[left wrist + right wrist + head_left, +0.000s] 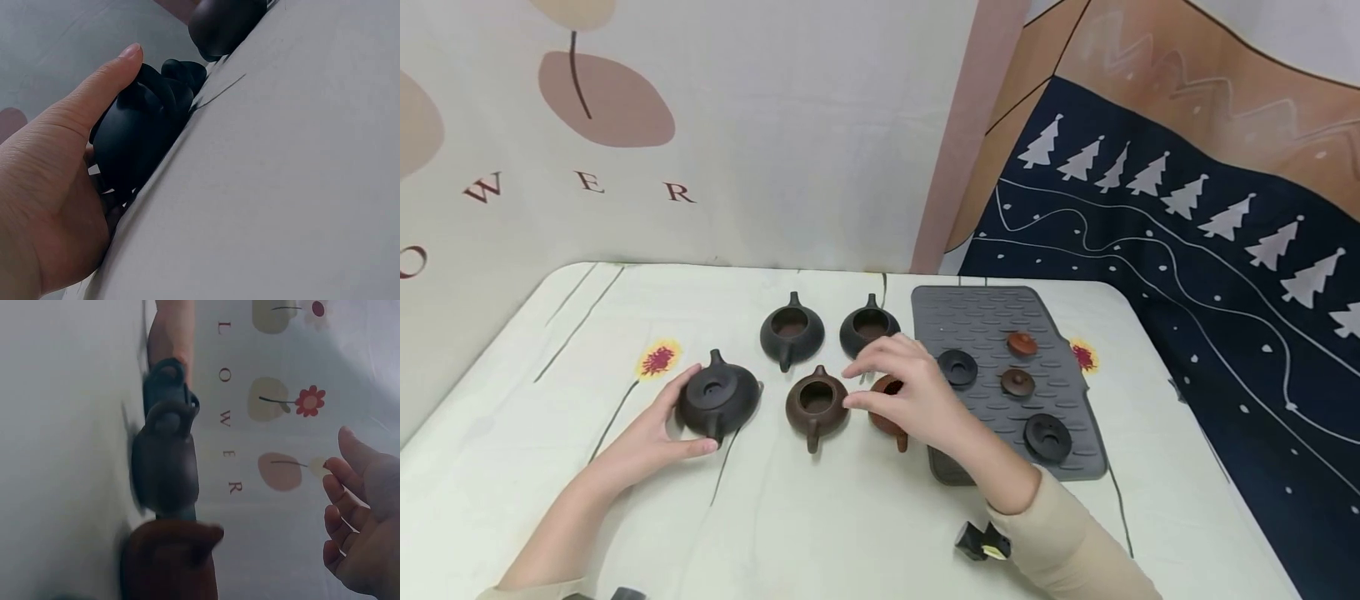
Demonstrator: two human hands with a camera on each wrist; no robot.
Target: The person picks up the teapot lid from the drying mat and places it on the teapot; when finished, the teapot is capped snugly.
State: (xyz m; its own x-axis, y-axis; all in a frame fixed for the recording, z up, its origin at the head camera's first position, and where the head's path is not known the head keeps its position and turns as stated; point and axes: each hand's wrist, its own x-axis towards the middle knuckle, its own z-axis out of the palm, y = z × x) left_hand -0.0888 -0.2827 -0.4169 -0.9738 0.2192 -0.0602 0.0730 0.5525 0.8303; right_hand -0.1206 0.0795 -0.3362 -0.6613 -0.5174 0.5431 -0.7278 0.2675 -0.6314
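My left hand (647,433) curls round a black teapot (718,398) standing on the table, thumb at its handle and fingers along its far left side. A dark disc closes this pot's top. My right hand (910,387) hovers over a reddish-brown teapot (891,423), hiding part of it, with thumb and fingers apart and nothing between them. In the right wrist view the right hand (369,512) is clear of the pots. A dark brown teapot (815,425) stands between the hands, its mouth uncovered. Behind it are two black teapots (792,350) (859,342), also without lids.
A grey ridged mat (985,308) lies to the right. On it rest two black lids (957,380) (1048,454), a reddish lid (1022,344) and a brown lid (1017,383). A small black device (972,542) shows beside the right sleeve (1060,533). A curtain (820,167) hangs behind the table.
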